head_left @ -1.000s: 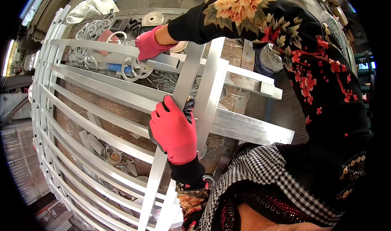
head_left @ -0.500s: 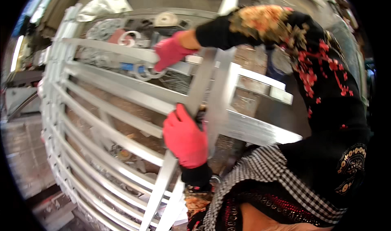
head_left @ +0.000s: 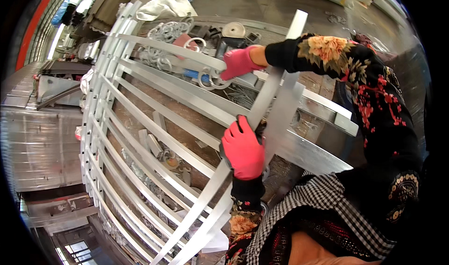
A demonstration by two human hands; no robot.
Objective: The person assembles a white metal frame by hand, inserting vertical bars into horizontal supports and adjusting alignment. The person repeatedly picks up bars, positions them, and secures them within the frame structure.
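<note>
My left hand (head_left: 243,149), in a pink-red glove with dark fingertips, wraps round a flat silver metal bar (head_left: 201,204) that runs diagonally from the lower middle to the upper right. A second such bar (head_left: 283,117) lies close beside it. Farther off, my right hand (head_left: 239,63), gloved in the same colour, is closed on the right end of a long metal slat (head_left: 173,50). The slat's far end meets the upright rails (head_left: 104,73) on the left. Below it, several parallel slats (head_left: 159,120) extend from those rails toward the diagonal bars.
White rings (head_left: 168,33), a round tan disc (head_left: 233,29) and small dark parts lie beyond the slats. A white cloth (head_left: 166,5) rests at the back. Square metal tubes (head_left: 327,106) jut out to the right. Scraps lie beneath the frame.
The view has shifted, so the frame and both hands appear farther right. Both hands keep their grips; the bars stay in much the same arrangement.
</note>
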